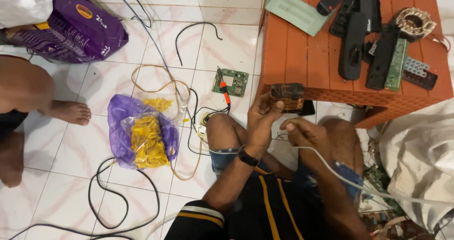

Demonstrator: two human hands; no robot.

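Hands meet over the person's knees in the head view. The left hand (pixel 261 119) has its grip clamped on a small transformer (pixel 287 97), a dark block wound with brownish-orange tape, held up in the air just in front of the near edge of the orange tabletop (pixel 288 46). The right hand (pixel 302 132) sits just beside and below it with its fingers pinched together, seemingly on a thin lead wire, though that is too fine to be sure of; a white cable (pixel 331 167) also runs along this hand and forearm.

As a judgement, the step in hand is inspecting or unwinding the transformer, and the next move calls for a steady left grip while the right fingers work the fine wire without snapping it.

The transformer's long axis runs roughly left to right across the frame, parallel to the tabletop edge, with one broad taped face turned toward the camera.

On the tiled floor (pixel 61 145) lie a soldering iron (pixel 224 91) with an orange handle, touching a green circuit board (pixel 231 82), and a purple bag (pixel 142 133) of yellow pieces. Remote controls (pixel 357 32) rest on the tabletop.
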